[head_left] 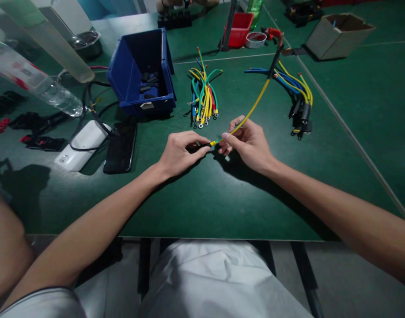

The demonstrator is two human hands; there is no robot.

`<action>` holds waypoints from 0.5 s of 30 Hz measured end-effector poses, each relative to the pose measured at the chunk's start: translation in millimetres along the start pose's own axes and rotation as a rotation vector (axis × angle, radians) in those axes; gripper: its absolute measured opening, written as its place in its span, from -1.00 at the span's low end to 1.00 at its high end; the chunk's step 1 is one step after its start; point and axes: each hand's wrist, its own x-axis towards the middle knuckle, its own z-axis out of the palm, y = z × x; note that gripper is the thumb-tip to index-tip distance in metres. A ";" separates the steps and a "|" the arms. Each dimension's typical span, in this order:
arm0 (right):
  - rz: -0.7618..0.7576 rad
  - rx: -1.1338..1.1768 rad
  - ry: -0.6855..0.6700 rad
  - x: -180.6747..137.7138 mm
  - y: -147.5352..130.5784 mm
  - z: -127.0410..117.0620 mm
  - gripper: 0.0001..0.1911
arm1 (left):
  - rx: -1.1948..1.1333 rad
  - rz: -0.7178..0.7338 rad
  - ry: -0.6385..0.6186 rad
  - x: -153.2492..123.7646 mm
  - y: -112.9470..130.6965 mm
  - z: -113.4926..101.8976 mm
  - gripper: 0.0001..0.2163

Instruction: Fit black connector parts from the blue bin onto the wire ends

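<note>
My left hand point(182, 152) pinches a small black sleeve point(205, 145) at one end of a yellow-green wire. Close by on the right, my right hand point(247, 143) grips the yellow-green wire point(257, 102) between thumb and fingers. From there the wire curves up to a dark part near its far end. Beyond my hands lies a bundle of coloured wires point(204, 95) with ring terminals. To the right is a second bundle point(297, 88), whose near ends carry black sleeves.
A blue bin point(144, 73) with small black pieces stands at the back left. Nearby lie a phone point(120, 148), a white power bank point(83, 145) and a plastic bottle point(36, 81). A red box point(240, 30) and a cardboard box point(338, 37) stand farther back. Another person's hands point(189, 4) show at the top.
</note>
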 end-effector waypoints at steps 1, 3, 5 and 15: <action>-0.005 -0.002 -0.005 -0.5 -0.4 0.4 -0.66 | -0.003 -0.007 0.002 0.0 0.1 -0.3 -0.88; -0.016 -0.011 -0.019 -1.7 -0.8 1.4 -0.68 | -0.007 -0.017 -0.002 -0.2 0.1 -0.8 -0.88; -0.020 -0.028 -0.036 -2.8 -0.6 2.1 -0.71 | -0.016 -0.012 -0.013 -0.6 -0.3 -1.2 -0.88; 0.014 -0.055 -0.053 -4.0 -3.8 3.5 -0.76 | -0.097 0.018 -0.070 -2.1 -6.3 -5.0 -0.87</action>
